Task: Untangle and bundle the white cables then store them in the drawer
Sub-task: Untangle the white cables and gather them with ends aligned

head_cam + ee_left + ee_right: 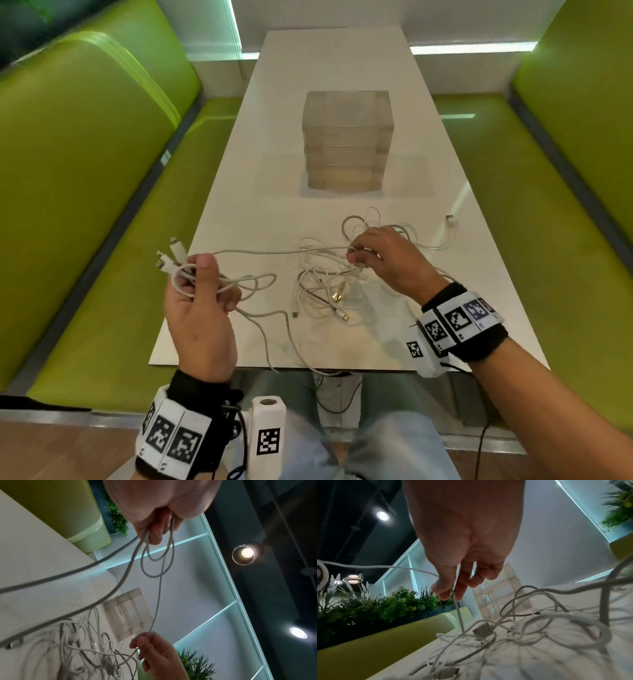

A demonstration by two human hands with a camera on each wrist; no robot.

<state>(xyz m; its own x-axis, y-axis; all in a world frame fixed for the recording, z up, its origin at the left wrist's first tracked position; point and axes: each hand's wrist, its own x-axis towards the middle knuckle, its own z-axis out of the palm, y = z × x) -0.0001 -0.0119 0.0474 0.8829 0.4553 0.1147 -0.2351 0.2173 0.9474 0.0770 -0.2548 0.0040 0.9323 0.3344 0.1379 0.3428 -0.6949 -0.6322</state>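
Head view puts the white cables (322,291) in a loose tangle on the table (239,205), lying between the two hands and partly under the right one, with some strands trailing over the near table edge. The left hand (198,308) is raised just off the near left corner, its fingers and thumb curled round a few gathered loops whose plug ends (169,255) stick out past the fingertips. From that bunch one strand (274,251) runs across to the right hand (380,263), which pinches it between thumb and fingertips just above the heap; the right wrist view shows the same strand dropping from the pinch into the pile.

By my reading, the step in hand is untangling: one cable is being drawn free while the loops collect in the left hand. The next move probably calls for sliding the pinch along that strand and lifting it clear of the crossings, gently, since several plugs sit in the knot and could snag.

Beyond the right hand, further up the table, stands a translucent drawer unit (346,140) with stacked drawers, all apparently closed. Through the cloudy walls I cannot tell whether anything is inside, and no cable has reached it.
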